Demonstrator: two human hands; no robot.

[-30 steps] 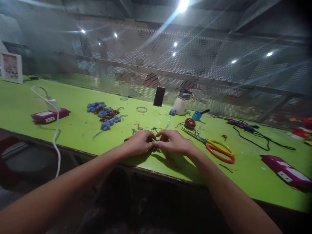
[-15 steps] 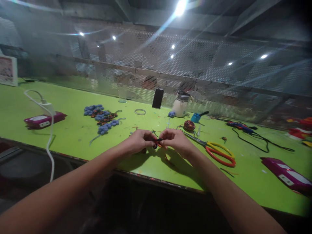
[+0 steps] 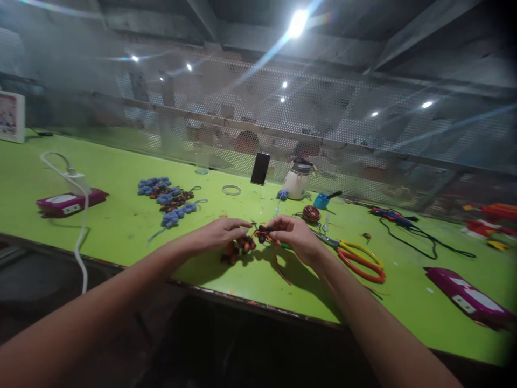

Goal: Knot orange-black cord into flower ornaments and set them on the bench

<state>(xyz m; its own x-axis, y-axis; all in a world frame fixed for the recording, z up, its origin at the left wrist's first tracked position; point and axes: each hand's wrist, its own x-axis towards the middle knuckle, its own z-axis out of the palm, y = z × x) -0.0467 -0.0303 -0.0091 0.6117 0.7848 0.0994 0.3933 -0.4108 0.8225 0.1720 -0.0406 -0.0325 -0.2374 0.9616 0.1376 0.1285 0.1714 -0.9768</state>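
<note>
My right hand (image 3: 294,235) pinches a small orange-and-black knotted cord piece (image 3: 264,234) just above the green table (image 3: 121,221). My left hand (image 3: 220,233) reaches toward it from the left, fingers stretched forward and partly closed at the tips near the cord. Below the left hand's fingers hangs or lies a cluster of the same dark orange knotted work (image 3: 237,250). Whether the left fingers grip the cord is hard to tell.
Red-and-yellow scissors (image 3: 355,257) lie right of my hands. A coil of cord (image 3: 311,213), a white jar (image 3: 297,181), an upright phone (image 3: 260,168), blue knotted pieces (image 3: 167,196), two magenta boxes (image 3: 67,201) (image 3: 464,296) and a white cable (image 3: 81,226) sit around. Perforated mesh backs the table.
My hands have drawn apart; the left hand's fingers stretched out, and a dark orange knotted cluster now shows beneath them. The view shifted slightly.
</note>
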